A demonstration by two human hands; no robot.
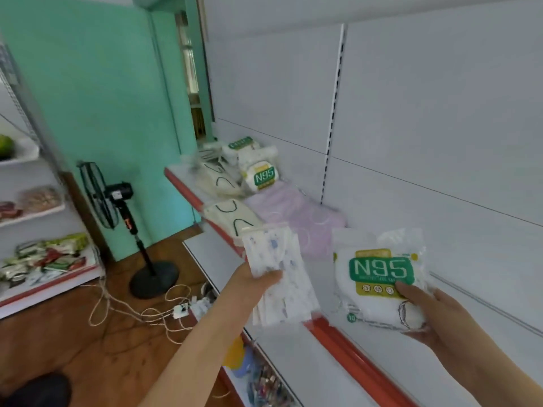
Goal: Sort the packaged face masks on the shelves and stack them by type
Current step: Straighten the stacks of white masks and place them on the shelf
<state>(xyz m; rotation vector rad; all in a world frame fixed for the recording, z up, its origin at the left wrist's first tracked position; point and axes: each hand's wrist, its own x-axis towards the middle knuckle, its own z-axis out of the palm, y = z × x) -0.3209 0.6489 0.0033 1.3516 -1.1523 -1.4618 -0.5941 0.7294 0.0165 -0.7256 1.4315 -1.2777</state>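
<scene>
Gripping a pack each: left hand [258,279] pinches a printed mask pack [279,274] by its edge, right hand [435,312] holds an N95 pack [379,274] from below, thumb on the front (label facing up). Both hover over the red-edged shelf [346,339], with pink packs [296,212], cream packs [232,215] and another N95 bag [263,174] lying further back on it.

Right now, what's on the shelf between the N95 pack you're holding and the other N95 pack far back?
In the head view, a pile of pink patterned mask packs lies between the held N95 pack and the far N95 pack.
</scene>
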